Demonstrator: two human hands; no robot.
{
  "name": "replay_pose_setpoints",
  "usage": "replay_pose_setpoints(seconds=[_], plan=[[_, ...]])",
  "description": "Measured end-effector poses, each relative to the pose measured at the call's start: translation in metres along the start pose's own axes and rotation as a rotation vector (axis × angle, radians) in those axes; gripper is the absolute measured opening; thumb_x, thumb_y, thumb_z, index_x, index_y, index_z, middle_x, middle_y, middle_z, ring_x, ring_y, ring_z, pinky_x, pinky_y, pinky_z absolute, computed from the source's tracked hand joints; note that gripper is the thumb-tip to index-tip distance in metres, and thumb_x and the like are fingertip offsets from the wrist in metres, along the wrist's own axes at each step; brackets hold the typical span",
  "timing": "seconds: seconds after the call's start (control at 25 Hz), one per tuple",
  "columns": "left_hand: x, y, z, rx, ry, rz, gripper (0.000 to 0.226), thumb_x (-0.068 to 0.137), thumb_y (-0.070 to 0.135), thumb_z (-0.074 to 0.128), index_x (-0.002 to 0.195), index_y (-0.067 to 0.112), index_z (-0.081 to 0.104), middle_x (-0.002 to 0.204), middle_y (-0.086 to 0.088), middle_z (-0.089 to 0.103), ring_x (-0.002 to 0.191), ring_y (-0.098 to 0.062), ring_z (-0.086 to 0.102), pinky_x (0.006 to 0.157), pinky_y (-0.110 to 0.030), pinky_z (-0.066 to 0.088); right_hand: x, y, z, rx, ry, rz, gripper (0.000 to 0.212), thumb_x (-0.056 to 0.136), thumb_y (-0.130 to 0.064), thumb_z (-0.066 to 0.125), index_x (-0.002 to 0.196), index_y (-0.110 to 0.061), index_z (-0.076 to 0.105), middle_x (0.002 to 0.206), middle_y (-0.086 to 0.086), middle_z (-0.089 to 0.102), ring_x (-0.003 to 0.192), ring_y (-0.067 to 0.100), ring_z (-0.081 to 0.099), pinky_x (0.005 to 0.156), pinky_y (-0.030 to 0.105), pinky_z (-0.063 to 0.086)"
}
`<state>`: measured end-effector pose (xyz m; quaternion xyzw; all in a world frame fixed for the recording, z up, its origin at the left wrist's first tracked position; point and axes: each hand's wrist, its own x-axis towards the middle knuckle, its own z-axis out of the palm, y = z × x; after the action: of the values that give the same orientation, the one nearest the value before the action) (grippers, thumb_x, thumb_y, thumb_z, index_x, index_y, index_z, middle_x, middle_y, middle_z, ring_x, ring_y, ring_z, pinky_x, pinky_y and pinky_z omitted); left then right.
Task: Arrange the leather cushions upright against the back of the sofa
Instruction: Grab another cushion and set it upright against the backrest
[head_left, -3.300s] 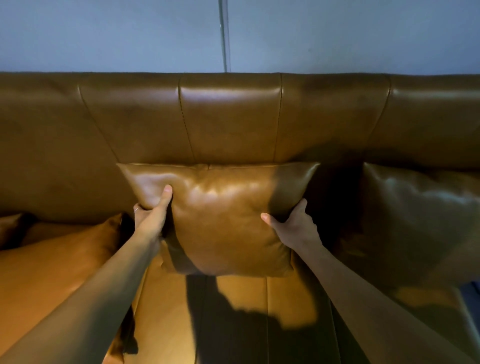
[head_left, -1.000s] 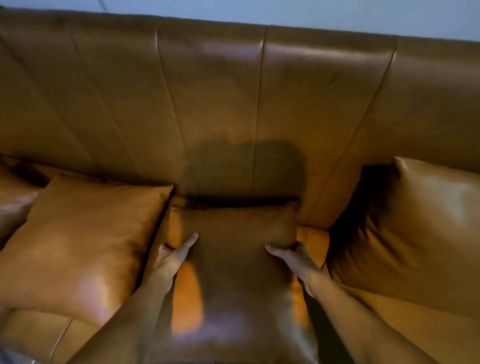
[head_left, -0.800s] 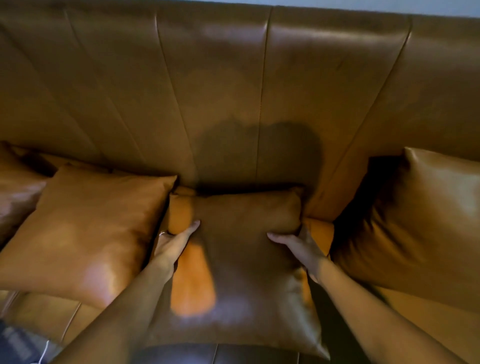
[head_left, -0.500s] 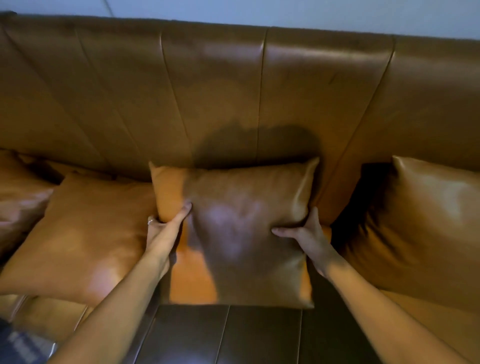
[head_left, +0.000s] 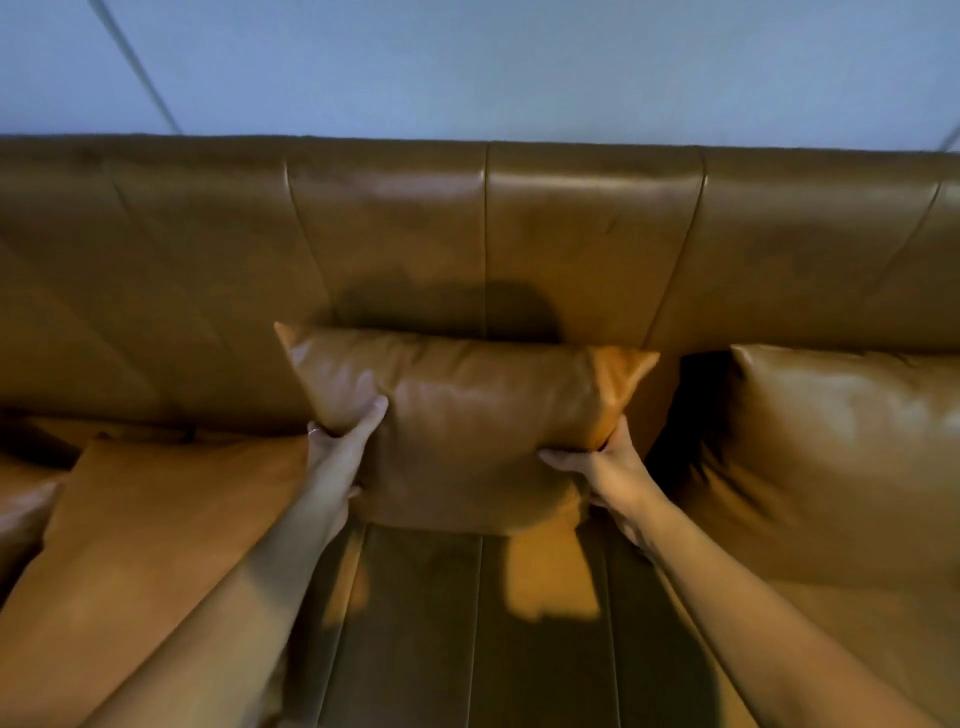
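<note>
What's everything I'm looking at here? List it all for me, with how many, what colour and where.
Sofa: one, tan-brown leather, backrest spanning the whole view, seat below.
Middle cushion: one, tan leather, upright against the backrest, held at both sides.
Left cushion: one, tan leather, lying back on the seat.
Right cushion: one, tan leather, upright against the backrest.
Far-left cushion: one, tan, only an edge visible.
Wall: one, pale blue-grey, behind the sofa.
Left hand: gripping the middle cushion's left edge.
Right hand: gripping its right edge.

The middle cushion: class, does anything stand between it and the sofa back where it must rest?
Nothing visible does. Both hands, left and right, grip the middle cushion by its sides, its top edge near the sofa back. The left cushion and right cushion sit off to either side.
</note>
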<state>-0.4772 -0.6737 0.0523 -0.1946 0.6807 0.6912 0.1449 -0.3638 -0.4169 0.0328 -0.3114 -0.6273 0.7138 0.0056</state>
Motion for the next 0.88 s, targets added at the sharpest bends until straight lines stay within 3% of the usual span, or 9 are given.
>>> replay_pose_setpoints(seconds=[0.08,0.16,0.28,0.4,0.6,0.68,0.76,0.88], plan=[[0.006,0.002,-0.003,0.034,-0.019,-0.033,0.134,0.052,0.064,0.083,0.159,0.023,0.014,0.16,-0.003,0.034,0.144,-0.031,0.036,0.11,-0.066,0.034,0.0,-0.005,0.003,0.026,0.077,-0.011,0.091,0.063,-0.025,0.091,0.135,-0.034,0.037,0.126,-0.004,0.059,0.11,0.018,0.058,0.091,0.041,0.051],[0.011,0.002,-0.002,0.064,-0.032,-0.071,0.121,0.065,0.059,0.082,0.159,0.024,0.015,0.159,-0.004,0.035,0.143,-0.032,0.037,0.109,-0.065,0.036,-0.001,-0.012,0.0,0.032,0.107,-0.004,0.089,0.066,-0.026,0.09,0.138,-0.031,0.038,0.125,-0.004,0.06,0.103,0.013,0.06,0.08,0.035,0.051],[0.017,0.004,0.008,0.129,-0.061,-0.115,0.115,0.071,0.056,0.081,0.159,0.025,0.014,0.157,-0.008,0.038,0.141,-0.035,0.039,0.109,-0.065,0.035,0.004,-0.011,-0.003,-0.038,0.165,0.081,0.095,0.067,-0.027,0.09,0.144,-0.024,0.034,0.13,-0.001,0.057,0.11,0.021,0.058,0.093,0.046,0.051],[0.027,0.003,0.011,0.182,-0.075,-0.155,0.124,0.072,0.059,0.08,0.16,0.026,0.0,0.16,-0.01,0.032,0.143,-0.038,0.036,0.11,-0.064,0.035,0.009,-0.009,0.001,-0.064,0.228,0.135,0.098,0.068,-0.027,0.089,0.146,-0.023,0.029,0.129,-0.001,0.052,0.115,0.027,0.053,0.098,0.055,0.047],[0.037,0.006,0.005,0.304,-0.125,-0.169,0.124,0.075,0.064,0.074,0.16,0.023,-0.006,0.159,-0.011,0.034,0.142,-0.039,0.036,0.109,-0.059,0.034,0.001,-0.012,0.015,-0.297,0.383,0.154,0.104,0.067,-0.045,0.087,0.146,-0.017,0.025,0.147,0.01,0.044,0.13,0.037,0.047,0.103,0.052,0.044],[0.039,0.009,-0.002,0.344,-0.163,-0.179,0.121,0.073,0.068,0.074,0.16,0.022,0.004,0.155,-0.011,0.039,0.139,-0.038,0.04,0.11,-0.058,0.035,-0.011,-0.013,0.024,-0.508,0.518,0.127,0.094,0.069,-0.053,0.082,0.139,-0.014,0.031,0.14,0.014,0.045,0.125,0.042,0.05,0.096,0.052,0.047],[0.036,0.011,-0.013,0.379,-0.194,-0.158,0.109,0.075,0.067,0.073,0.156,0.019,0.02,0.15,-0.01,0.045,0.134,-0.036,0.045,0.108,-0.053,0.037,-0.026,-0.016,0.038,-0.742,0.627,-0.032,0.072,0.078,-0.051,0.075,0.128,-0.014,0.04,0.128,0.015,0.051,0.115,0.043,0.056,0.09,0.054,0.051],[0.028,0.012,-0.037,0.478,-0.197,-0.054,0.086,0.086,0.06,0.067,0.153,0.021,0.031,0.151,-0.006,0.046,0.135,-0.032,0.046,0.106,-0.046,0.039,-0.042,-0.018,0.076,-0.933,0.545,-0.303,0.041,0.089,-0.043,0.063,0.117,-0.016,0.051,0.114,0.011,0.059,0.101,0.037,0.062,0.082,0.049,0.055]])
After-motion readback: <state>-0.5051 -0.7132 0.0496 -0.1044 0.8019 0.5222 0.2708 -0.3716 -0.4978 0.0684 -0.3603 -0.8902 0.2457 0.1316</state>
